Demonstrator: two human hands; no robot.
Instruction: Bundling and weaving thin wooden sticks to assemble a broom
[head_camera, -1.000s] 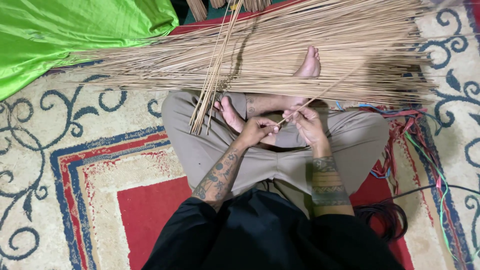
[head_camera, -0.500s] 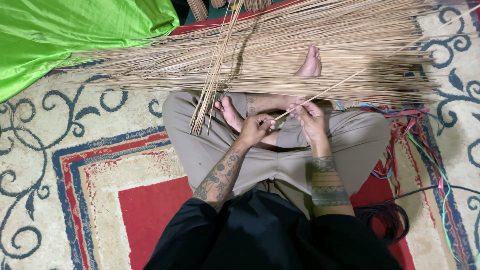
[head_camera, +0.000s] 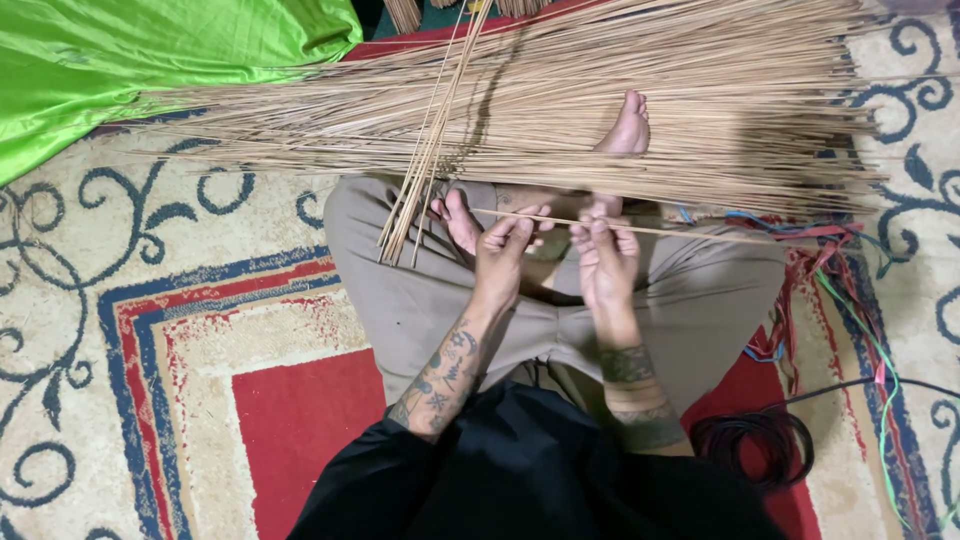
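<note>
I sit cross-legged in tan trousers on a patterned rug. My left hand (head_camera: 503, 250) and my right hand (head_camera: 603, 258) both pinch one thin brown stick (head_camera: 690, 233), which lies nearly level across my lap and runs out to the right. A broad heap of the same long thin sticks (head_camera: 620, 110) lies across my shins, with one bare foot (head_camera: 627, 128) resting on it. A small bundle of sticks (head_camera: 432, 150) leans down onto my left knee.
A bright green cloth (head_camera: 130, 60) covers the upper left. Coloured strings (head_camera: 820, 260) and a coil of black cable (head_camera: 755, 445) lie by my right thigh. The rug (head_camera: 170, 380) is cream, red and blue.
The stick held in both hands has swung from slanting up to the right down to nearly level. Both hands have shifted slightly upward on it.
</note>
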